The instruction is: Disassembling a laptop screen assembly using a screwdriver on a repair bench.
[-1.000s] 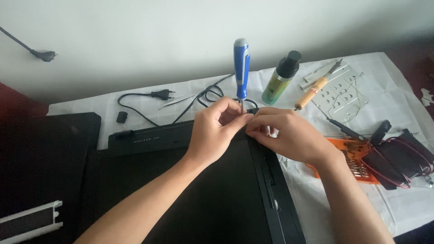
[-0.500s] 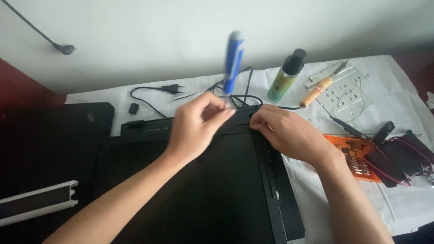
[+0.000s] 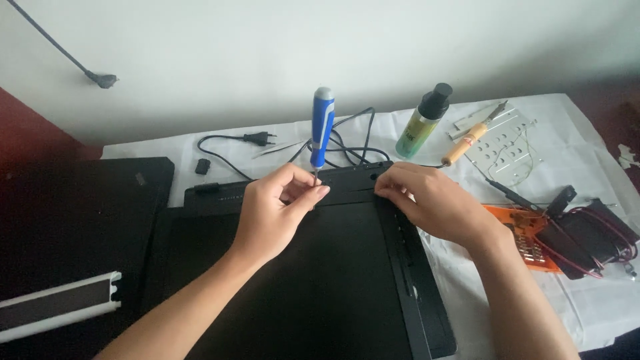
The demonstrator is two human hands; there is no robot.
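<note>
At the centre of the frame the left hand (image 3: 273, 210) pinches the thin shaft of a blue-handled screwdriver (image 3: 322, 128) between thumb and fingers (image 3: 308, 195), holding it upright with its tip set on the top edge of the flat black panel (image 3: 293, 287) that fills the lower middle. The right hand (image 3: 433, 203) lies just right of it, fingers curled and pressed down on the panel's upper right corner to steady it. The step in hand looks like seating the tip in a screw on that edge; the screw itself is too small to see. The next move calls for keeping the shaft plumb and the panel pinned while turning.
</note>
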